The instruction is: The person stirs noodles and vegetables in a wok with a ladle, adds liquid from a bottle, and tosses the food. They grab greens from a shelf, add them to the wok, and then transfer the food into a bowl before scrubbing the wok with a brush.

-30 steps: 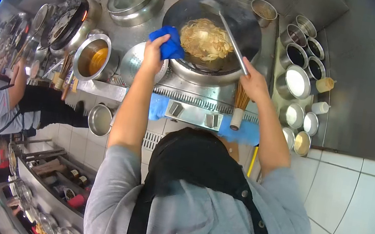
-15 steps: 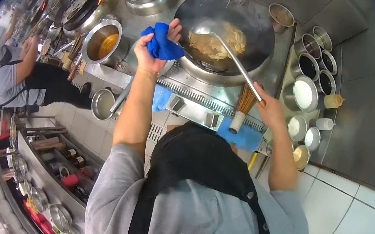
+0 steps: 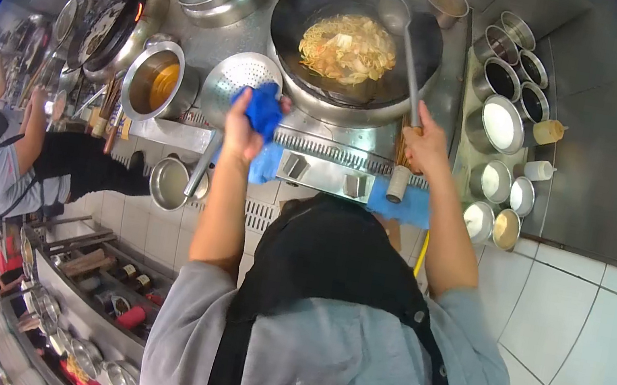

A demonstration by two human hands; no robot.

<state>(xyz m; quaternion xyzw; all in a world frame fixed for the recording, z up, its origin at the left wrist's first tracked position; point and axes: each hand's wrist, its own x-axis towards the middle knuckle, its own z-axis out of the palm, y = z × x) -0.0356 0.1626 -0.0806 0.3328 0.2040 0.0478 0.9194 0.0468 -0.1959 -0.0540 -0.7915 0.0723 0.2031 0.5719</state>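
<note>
- We are at the cooking step, as we judge it: the food (image 3: pixel 349 48), a loose heap of pale strands and pieces, lies in the bottom of the wok (image 3: pixel 298 13).
- Our right hand (image 3: pixel 426 145) is closed around the handle end of the ladle (image 3: pixel 412 67); its bowl is over the far right part of the wok, beside the food and apart from the heap.
- Our left hand (image 3: pixel 238 130) grips a bunched blue cloth (image 3: pixel 264 109), away from the wok's near left edge. The perforated strainer (image 3: pixel 242 74) lies behind the cloth; we cannot tell whether they touch.
- A bamboo brush (image 3: pixel 398 181) is just below our right hand, and we cannot tell whether the two meet.
- Bringing the ladle to the heap would call for a leftward sweep with a firm grip, in our judgement; steadying the wok would call for the cloth between palm and metal.
</note>
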